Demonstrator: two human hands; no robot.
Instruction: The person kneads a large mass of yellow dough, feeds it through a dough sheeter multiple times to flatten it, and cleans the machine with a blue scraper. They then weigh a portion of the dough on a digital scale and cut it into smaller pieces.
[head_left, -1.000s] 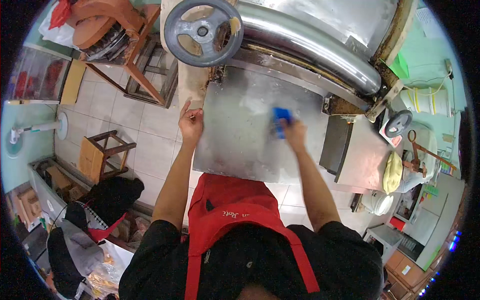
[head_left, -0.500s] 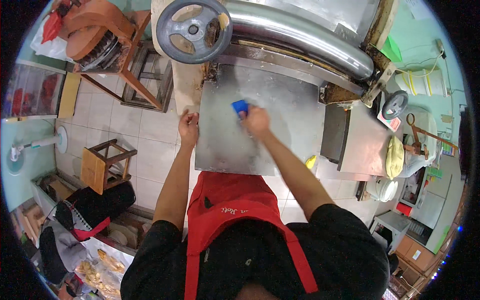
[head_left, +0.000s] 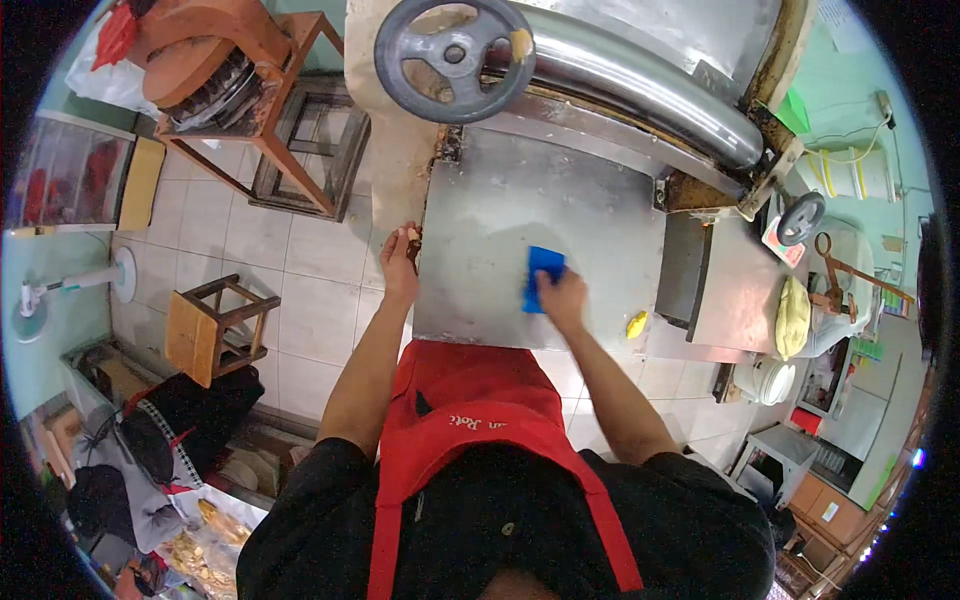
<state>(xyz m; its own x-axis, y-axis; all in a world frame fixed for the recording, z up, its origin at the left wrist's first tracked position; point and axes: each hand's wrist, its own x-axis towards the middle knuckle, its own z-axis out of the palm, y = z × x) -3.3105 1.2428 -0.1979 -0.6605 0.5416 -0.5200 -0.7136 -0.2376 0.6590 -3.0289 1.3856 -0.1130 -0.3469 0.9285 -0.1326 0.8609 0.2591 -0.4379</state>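
My right hand (head_left: 564, 300) grips a flat blue plastic scraper (head_left: 541, 262) over the smooth metal tray (head_left: 480, 200) in front of me. The scraper's lower edge is blurred by motion, and I cannot tell how firmly it touches the metal. At the tray's left side, my left hand (head_left: 399, 268) has its fingers curled round the edge; part of the grip is hidden. Faint smears and small crumbs mark the tray. Beyond it lies a shiny steel roller (head_left: 640, 85) of a large machine.
A grey handwheel (head_left: 455, 54) rises at the machine's left, with a smaller handwheel (head_left: 800, 219) at right. A yellow object (head_left: 637, 324) lies by the tray's right edge. A wooden stool (head_left: 215, 325) stands on the tiled floor at left. A yellow cloth (head_left: 792, 318) hangs at right.
My right hand has swept the blue scraper toward me and to the right across the tray. The scraper now shows more of its broad face. My left hand stays at the left edge.
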